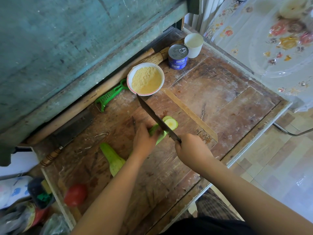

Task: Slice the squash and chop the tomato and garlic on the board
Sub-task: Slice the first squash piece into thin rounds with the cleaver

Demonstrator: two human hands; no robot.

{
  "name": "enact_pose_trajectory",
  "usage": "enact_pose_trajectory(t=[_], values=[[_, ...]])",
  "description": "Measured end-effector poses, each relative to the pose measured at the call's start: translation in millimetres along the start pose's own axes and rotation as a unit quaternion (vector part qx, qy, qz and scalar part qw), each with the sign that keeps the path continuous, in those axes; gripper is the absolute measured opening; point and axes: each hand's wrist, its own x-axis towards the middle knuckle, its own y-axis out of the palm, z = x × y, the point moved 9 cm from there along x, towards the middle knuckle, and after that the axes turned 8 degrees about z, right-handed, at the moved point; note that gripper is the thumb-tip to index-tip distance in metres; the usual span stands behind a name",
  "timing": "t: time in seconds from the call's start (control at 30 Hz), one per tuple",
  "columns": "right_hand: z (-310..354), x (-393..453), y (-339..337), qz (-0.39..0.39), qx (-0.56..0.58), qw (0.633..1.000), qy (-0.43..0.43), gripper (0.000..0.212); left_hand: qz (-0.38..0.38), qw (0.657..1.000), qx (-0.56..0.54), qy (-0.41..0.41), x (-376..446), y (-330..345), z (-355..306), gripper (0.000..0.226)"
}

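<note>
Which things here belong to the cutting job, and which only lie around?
In use: left hand holding squash; right hand gripping knife; cut slices; second squash piece; tomato; board.

Lying about: bowl of yellow powder; green peeler; tins; white cup.

A modest home kitchen, we think.
We see a worn wooden surface [211, 99] with a bowl of yellow meal [145, 79], stacked tins [178, 56], a green peeler [110, 95] and a flowered tablecloth [271, 48].
</note>
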Motion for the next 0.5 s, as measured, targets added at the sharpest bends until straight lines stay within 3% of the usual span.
enact_pose_trajectory(t=[0.5], values=[[-24, 32, 20, 0.038, 0.027, 0.997, 0.063, 0.026, -0.011, 1.0, 0.016, 0.01, 0, -2, -3, 0.038]])
